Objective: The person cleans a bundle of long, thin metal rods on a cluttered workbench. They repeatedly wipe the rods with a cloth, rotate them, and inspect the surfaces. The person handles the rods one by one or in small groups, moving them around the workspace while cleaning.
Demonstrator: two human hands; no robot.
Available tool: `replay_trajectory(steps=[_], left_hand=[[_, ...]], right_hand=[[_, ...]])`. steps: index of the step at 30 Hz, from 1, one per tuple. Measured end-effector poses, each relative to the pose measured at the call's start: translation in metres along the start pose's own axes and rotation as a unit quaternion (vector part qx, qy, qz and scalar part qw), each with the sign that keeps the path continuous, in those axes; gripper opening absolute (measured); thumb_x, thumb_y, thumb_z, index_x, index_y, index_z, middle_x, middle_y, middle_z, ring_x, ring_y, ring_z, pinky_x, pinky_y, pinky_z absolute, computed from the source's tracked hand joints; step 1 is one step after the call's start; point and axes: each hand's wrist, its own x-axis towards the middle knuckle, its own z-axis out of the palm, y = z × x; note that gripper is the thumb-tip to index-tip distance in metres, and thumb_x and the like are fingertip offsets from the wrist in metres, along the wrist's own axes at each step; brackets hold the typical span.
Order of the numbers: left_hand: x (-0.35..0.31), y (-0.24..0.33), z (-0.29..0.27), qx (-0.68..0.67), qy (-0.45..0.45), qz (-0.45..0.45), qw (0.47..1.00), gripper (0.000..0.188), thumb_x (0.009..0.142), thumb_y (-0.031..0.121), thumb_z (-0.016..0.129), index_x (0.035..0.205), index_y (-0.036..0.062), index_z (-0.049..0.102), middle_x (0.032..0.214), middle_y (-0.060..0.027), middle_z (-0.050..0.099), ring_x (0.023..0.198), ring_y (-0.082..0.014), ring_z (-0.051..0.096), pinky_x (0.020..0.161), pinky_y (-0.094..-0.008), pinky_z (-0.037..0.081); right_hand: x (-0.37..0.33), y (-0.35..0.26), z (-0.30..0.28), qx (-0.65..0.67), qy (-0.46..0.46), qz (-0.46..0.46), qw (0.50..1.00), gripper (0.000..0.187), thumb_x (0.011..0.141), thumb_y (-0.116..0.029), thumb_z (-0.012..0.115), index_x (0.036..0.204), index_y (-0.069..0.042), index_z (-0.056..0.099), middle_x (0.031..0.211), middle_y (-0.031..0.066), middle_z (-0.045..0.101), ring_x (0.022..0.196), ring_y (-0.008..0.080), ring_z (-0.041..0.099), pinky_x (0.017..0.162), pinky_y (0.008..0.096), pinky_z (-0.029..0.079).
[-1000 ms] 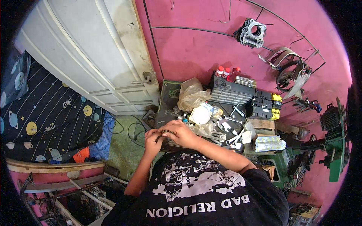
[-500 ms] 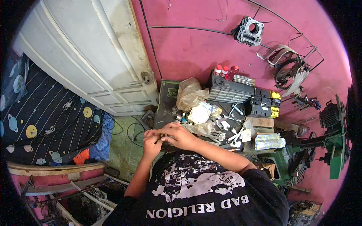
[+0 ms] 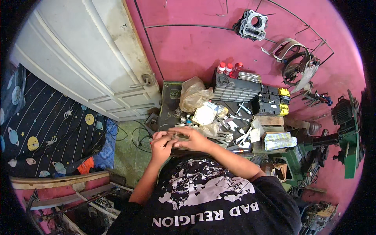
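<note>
My left hand [image 3: 160, 145] and my right hand [image 3: 194, 139] meet at the near edge of a cluttered workbench [image 3: 167, 102]. Together they pinch a small, thin metal part [image 3: 175, 136] between the fingertips; its exact shape is too small to tell. Just beyond the fingers lie several wrenches and loose metal tools [image 3: 231, 129], a crumpled clear plastic bag [image 3: 194, 94] and a white round lid [image 3: 204, 114].
A black drawer organiser [image 3: 239, 90] with red-capped bottles [image 3: 227, 68] stands at the back against the pink wall. An engine cylinder [image 3: 252, 24] hangs on the wall. A white door [image 3: 78, 58] is left, a planet-print bedsheet [image 3: 47, 121] lower left, a green machine [image 3: 348, 137] right.
Both hands stay together at the bench edge with only slight finger movement on the small part. The view has shifted a little.
</note>
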Motion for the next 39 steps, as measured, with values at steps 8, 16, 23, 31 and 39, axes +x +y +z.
replay_trajectory(steps=[8,16,23,31,39], left_hand=[[0.049,0.059,0.035,-0.365,0.067,-0.220,0.902,0.017,0.094,0.013,0.066,0.098,-0.0025,0.070,0.096,-0.0075,0.072,0.088,-0.0121,0.063,0.084,-0.0281,0.047],[0.044,0.031,0.109,-0.458,0.037,-0.359,0.812,0.020,0.097,0.019,0.063,0.107,0.0024,0.066,0.106,-0.0073,0.070,0.086,-0.0095,0.060,0.079,-0.0252,0.046],[0.016,0.042,0.198,-0.438,-0.159,-0.500,0.730,0.029,0.095,0.035,0.066,0.108,0.0094,0.065,0.096,0.0016,0.067,0.085,-0.0087,0.061,0.070,-0.0224,0.043],[-0.019,0.015,0.311,-0.485,-0.335,-0.599,0.542,0.033,0.093,0.044,0.065,0.114,0.0192,0.064,0.101,0.0034,0.067,0.095,-0.0143,0.063,0.069,-0.0274,0.046],[-0.047,-0.007,0.338,-0.510,-0.233,-0.650,0.513,0.034,0.092,0.047,0.064,0.110,0.0190,0.060,0.107,0.0013,0.064,0.096,-0.0151,0.060,0.069,-0.0289,0.045]], right_hand=[[-0.080,0.074,-0.032,-0.022,0.023,0.077,0.997,0.043,0.086,-0.024,0.074,0.124,-0.008,0.065,0.105,0.0121,0.071,0.088,0.0271,0.065,0.085,0.0368,0.050],[-0.203,0.076,-0.074,0.040,0.120,0.357,0.925,0.019,0.090,-0.018,0.070,0.100,-0.002,0.073,0.085,0.0061,0.073,0.078,0.0109,0.062,0.075,0.0268,0.049],[-0.339,0.088,-0.129,0.125,0.343,0.433,0.824,0.018,0.091,-0.011,0.067,0.100,0.004,0.073,0.087,0.0054,0.073,0.088,0.0135,0.065,0.086,0.0303,0.049],[-0.413,0.072,-0.203,0.085,0.434,0.415,0.795,0.019,0.091,-0.007,0.066,0.105,0.005,0.071,0.082,0.0044,0.071,0.074,0.0099,0.062,0.074,0.0257,0.049],[-0.396,0.109,-0.226,0.028,0.361,0.411,0.836,0.016,0.091,-0.009,0.067,0.100,0.002,0.072,0.081,0.0034,0.072,0.076,0.0096,0.062,0.076,0.0260,0.049]])
